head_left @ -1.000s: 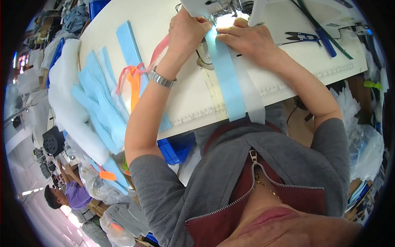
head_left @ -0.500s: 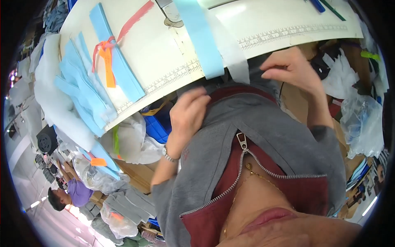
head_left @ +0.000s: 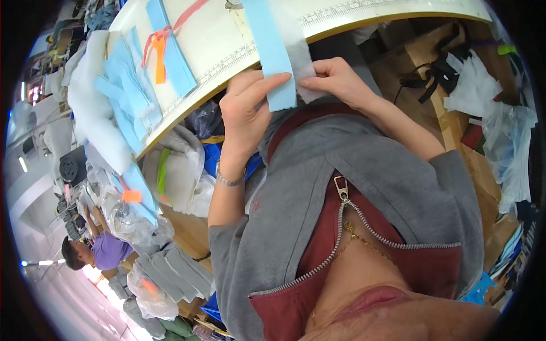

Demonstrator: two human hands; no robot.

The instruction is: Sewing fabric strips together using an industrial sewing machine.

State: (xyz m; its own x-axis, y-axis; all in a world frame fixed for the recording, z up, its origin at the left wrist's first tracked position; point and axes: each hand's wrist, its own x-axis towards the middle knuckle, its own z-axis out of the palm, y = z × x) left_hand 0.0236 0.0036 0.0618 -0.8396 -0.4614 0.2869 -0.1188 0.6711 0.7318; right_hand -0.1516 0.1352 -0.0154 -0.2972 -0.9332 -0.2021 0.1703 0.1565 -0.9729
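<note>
The long light-blue fabric strip (head_left: pixel 272 54) hangs off the near edge of the white counter (head_left: pixel 227 45) at the top centre of the frame, backed by a white fleecy strip (head_left: pixel 297 51) to its right. Your left hand (head_left: pixel 245 113) pinches the blue strip's loose lower end between thumb and fingers; your right hand (head_left: pixel 335 82) pinches the white strip's edge just beside it. Both layers look light, limp and prone to sliding apart, so keep each grip close to the end and flat. A stack of blue fabric pieces (head_left: pixel 122 85) lies upper left.
</note>
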